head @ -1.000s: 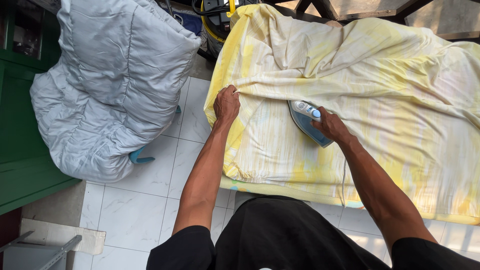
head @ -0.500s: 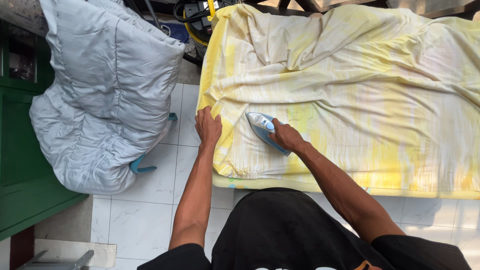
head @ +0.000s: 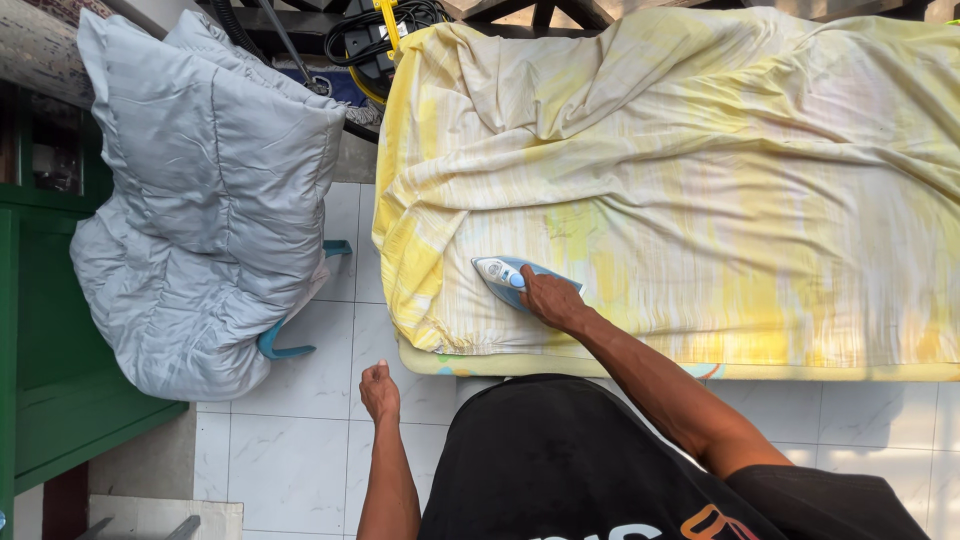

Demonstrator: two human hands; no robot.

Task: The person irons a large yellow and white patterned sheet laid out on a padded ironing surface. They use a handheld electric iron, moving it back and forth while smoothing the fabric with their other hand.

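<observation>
On the counter's near left corner, the iron (head: pixel 508 279) sits flat on the yellow cloth (head: pixel 700 190), its pointed tip aimed toward the cloth's left edge. It is pale blue and white, and its rear half is hidden under the right hand (head: pixel 551 300), which wraps the handle in a firm grasp; the arm runs back to the lower right. Around the iron the cloth lies fairly smooth, streaked yellow and white, while farther off it bunches into deep folds toward the top and right. Its left edge hangs over the side of the counter (head: pixel 480 366), whose pale padded rim shows just under the cloth's near edge.

Well apart from the iron, the left hand (head: pixel 379 389) hangs off the counter, over the white tiled floor (head: pixel 300 440). It holds nothing and touches nothing; the fingers are curled in loosely, a half-closed fist.

Beside the counter to the left, a large grey padded duvet (head: pixel 210 210) is heaped up, leaning on a green cabinet (head: pixel 50 380). A teal plastic piece (head: pixel 280 345) sticks out from beneath the heap; what it belongs to cannot be told. Beyond the counter's far left corner lie black cables (head: pixel 370 30) and a yellow one, tangled together. The person's black shirt (head: pixel 570 460) fills the bottom of the view.
</observation>
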